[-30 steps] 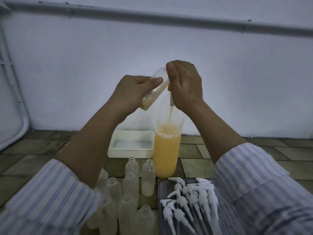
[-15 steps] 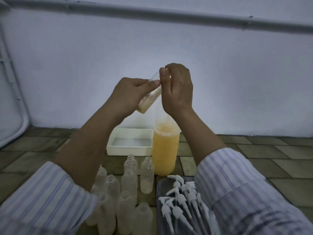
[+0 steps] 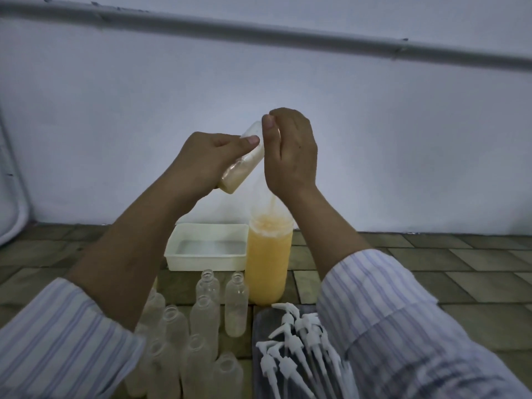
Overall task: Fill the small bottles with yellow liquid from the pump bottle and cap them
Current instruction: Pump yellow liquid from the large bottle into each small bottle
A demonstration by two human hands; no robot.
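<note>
While the left hand curls its grip round a small bottle held tilted in the air, neck up toward the right hand, a little yellow liquid sits in the bottle's low end. The right hand is raised over the tall pump bottle, thumb and fingers drawn together as if pinching the pump head, though whatever they hold is hidden behind the hand; a pale stem or thread of liquid shows below the wrist, running down into the big bottle. That small bottle looks like thin clear plastic: light, a bit springy, likely to dent if squeezed and slick if liquid runs down it, so the middle of its body, where the left hand has it, seems the sound place to hold. The pump bottle, about full of yellow liquid, is probably heavy and steady on its base. Below, a cluster of empty small bottles stands open-necked near the sleeves, light enough to topple at a nudge. Beside them to the right a heap of white pump caps lies on a dark tray. Behind is a white tub. Everything rests on a tiled floor against a plain pale wall, with a pipe running across it in dim light.
</note>
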